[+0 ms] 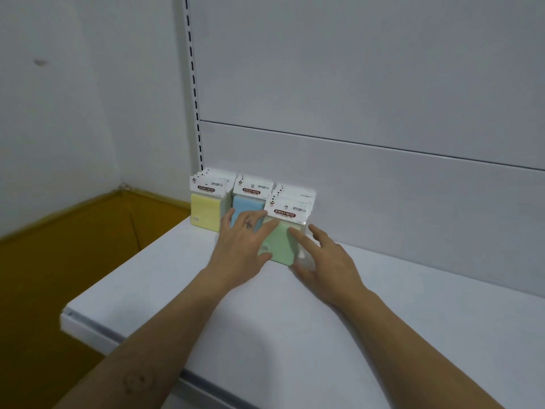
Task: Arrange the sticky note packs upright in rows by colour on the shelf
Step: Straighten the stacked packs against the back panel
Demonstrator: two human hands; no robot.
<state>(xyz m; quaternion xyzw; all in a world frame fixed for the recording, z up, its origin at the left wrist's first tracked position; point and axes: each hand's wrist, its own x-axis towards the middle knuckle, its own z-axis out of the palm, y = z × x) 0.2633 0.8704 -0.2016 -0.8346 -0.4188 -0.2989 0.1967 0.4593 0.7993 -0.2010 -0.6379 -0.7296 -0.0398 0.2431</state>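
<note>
Yellow row (206, 212) and blue row (249, 206) stand upright at the far left of the shelf (413, 305), while my left hand (241, 246) and right hand (327, 261), fingers spread wide, press the green row (280, 246) square, seemingly the last.

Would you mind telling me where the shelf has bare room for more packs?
The shelf is bare right of the green row along the back panel, and across its front. The left back corner is crowded with packs and both hands.

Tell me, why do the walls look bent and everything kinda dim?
Head view: the wide-angle lens bows the slotted rail and shelf edges; the light is dull and bluish, with soft shadows under the left hand and right hand; the green packs look slightly soft.
</note>
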